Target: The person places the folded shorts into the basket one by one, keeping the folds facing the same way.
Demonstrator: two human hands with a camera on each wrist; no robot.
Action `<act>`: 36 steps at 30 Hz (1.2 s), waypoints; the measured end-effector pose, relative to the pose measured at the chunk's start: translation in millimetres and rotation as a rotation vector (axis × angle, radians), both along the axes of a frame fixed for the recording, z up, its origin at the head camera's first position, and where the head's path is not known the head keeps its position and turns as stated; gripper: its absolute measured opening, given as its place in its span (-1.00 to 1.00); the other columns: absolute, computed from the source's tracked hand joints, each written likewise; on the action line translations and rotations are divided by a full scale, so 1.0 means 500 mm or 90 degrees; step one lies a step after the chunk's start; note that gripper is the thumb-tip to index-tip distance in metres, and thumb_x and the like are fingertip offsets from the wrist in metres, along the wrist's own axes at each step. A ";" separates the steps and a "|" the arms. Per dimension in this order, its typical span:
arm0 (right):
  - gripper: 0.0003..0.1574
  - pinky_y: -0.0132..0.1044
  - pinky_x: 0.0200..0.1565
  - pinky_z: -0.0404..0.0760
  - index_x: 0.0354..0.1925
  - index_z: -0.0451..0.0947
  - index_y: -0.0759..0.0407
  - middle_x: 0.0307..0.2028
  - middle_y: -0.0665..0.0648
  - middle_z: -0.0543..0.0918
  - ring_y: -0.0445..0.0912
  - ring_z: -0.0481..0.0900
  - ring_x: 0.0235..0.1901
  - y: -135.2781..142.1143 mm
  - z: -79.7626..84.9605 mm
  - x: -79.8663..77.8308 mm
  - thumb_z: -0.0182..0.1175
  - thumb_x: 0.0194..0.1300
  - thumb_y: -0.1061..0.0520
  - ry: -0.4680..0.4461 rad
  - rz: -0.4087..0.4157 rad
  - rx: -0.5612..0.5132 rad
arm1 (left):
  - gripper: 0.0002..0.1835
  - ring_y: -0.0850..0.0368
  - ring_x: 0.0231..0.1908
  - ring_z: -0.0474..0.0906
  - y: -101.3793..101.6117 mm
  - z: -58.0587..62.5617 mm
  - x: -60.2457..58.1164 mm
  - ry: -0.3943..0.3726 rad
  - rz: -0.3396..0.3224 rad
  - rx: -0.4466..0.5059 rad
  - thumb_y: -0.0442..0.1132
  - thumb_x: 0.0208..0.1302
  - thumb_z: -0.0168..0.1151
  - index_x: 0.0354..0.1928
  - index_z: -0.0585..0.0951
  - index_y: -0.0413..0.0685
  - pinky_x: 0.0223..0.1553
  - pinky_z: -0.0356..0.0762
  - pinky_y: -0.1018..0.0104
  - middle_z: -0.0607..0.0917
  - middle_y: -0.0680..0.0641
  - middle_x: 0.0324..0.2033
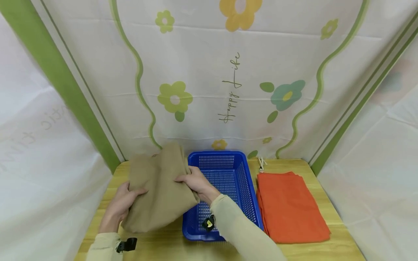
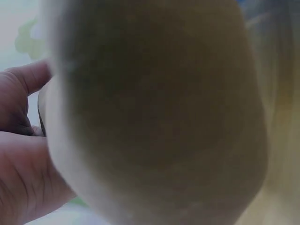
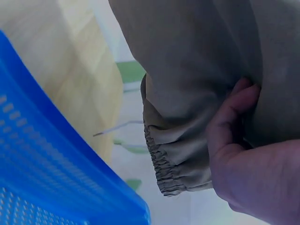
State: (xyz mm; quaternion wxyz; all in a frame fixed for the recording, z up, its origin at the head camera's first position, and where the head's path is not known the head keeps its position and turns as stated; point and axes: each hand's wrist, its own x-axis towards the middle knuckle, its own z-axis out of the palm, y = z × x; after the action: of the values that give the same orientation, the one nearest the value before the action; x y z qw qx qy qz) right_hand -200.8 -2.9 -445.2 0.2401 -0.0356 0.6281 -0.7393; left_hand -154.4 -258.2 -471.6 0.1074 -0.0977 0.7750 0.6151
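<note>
A folded khaki garment [image 1: 160,195] is held up over the left part of the table and overlaps the left side of the blue basket [image 1: 204,235]. My left hand [image 1: 122,203] grips its left edge, thumb on the front face. On the opposite edge my right hand [image 1: 200,184] pinches the fabric. A gathered elastic edge [image 3: 161,171] of the garment shows in the right wrist view, beside the curled fingers. In the left wrist view the near cloth fills most of the picture, blurred, and hides the fingertips.
Right of the basket lies a folded orange garment [image 1: 290,208] with a white drawstring [image 1: 261,164] at its back. Everything stands on a wood-grain table [image 1: 343,250]. White flower-printed curtains [image 1: 202,65] rise behind and on both sides.
</note>
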 end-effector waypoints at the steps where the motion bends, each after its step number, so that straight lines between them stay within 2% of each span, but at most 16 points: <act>1: -0.62 -0.19 -0.22 0.72 0.03 0.58 0.30 -0.22 0.21 0.74 -0.05 0.73 -0.35 0.011 0.003 -0.003 0.32 0.22 0.31 0.003 0.003 -0.001 | -0.28 -0.10 0.01 0.59 0.009 0.007 -0.004 0.007 -0.003 0.001 -0.24 0.41 0.28 0.44 0.18 -0.38 -0.02 0.63 0.04 0.44 -0.39 0.21; 7: -0.54 -0.17 -0.19 0.72 0.13 0.53 0.33 -0.18 0.21 0.74 -0.04 0.73 -0.32 0.075 0.017 -0.017 0.32 0.27 0.27 0.007 0.005 -0.008 | -0.37 -0.08 -0.03 0.61 0.064 0.038 -0.026 0.052 -0.021 0.002 -0.29 0.38 0.30 0.37 0.29 -0.38 -0.06 0.62 0.11 0.50 -0.37 0.16; 16: -0.47 -0.14 -0.18 0.72 0.23 0.48 0.31 -0.14 0.20 0.74 -0.03 0.74 -0.28 0.162 0.037 -0.023 0.31 0.33 0.23 0.033 -0.008 0.014 | -0.40 -0.15 0.03 0.58 0.136 0.067 -0.059 0.104 -0.047 0.006 -0.33 0.37 0.28 0.37 0.32 -0.37 0.00 0.60 0.09 0.52 -0.37 0.16; 24: -0.41 -0.11 -0.16 0.72 0.24 0.47 0.30 -0.12 0.22 0.72 -0.01 0.74 -0.27 0.231 0.045 -0.027 0.36 0.31 0.16 0.048 -0.053 0.047 | -0.38 -0.13 0.04 0.58 0.195 0.083 -0.083 0.112 -0.064 0.036 -0.30 0.39 0.29 0.40 0.31 -0.28 0.00 0.60 0.09 0.52 -0.33 0.17; 29: -0.36 -0.09 -0.14 0.72 0.30 0.42 0.28 -0.10 0.23 0.71 0.00 0.74 -0.25 0.273 0.040 -0.031 0.35 0.33 0.17 0.045 -0.084 0.051 | -0.41 -0.15 0.07 0.56 0.235 0.081 -0.107 0.132 -0.068 0.044 -0.31 0.37 0.30 0.37 0.35 -0.26 0.09 0.55 0.00 0.54 -0.30 0.17; 36: -0.24 -0.08 -0.09 0.69 0.40 0.33 0.17 -0.01 0.24 0.65 0.01 0.71 -0.20 0.327 0.016 -0.030 0.36 0.32 0.13 0.007 -0.131 0.083 | -0.38 -0.20 0.17 0.51 0.291 0.051 -0.141 0.126 -0.069 0.047 -0.33 0.34 0.33 0.39 0.36 -0.24 0.21 0.45 -0.11 0.54 -0.28 0.20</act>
State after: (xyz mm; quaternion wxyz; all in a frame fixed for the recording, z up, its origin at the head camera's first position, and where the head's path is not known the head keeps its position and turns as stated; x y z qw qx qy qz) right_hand -215.7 160.4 -437.1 0.1616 0.0408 0.6766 -0.7172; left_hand -224.7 -112.9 -446.2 0.0668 0.0094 0.7628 0.6431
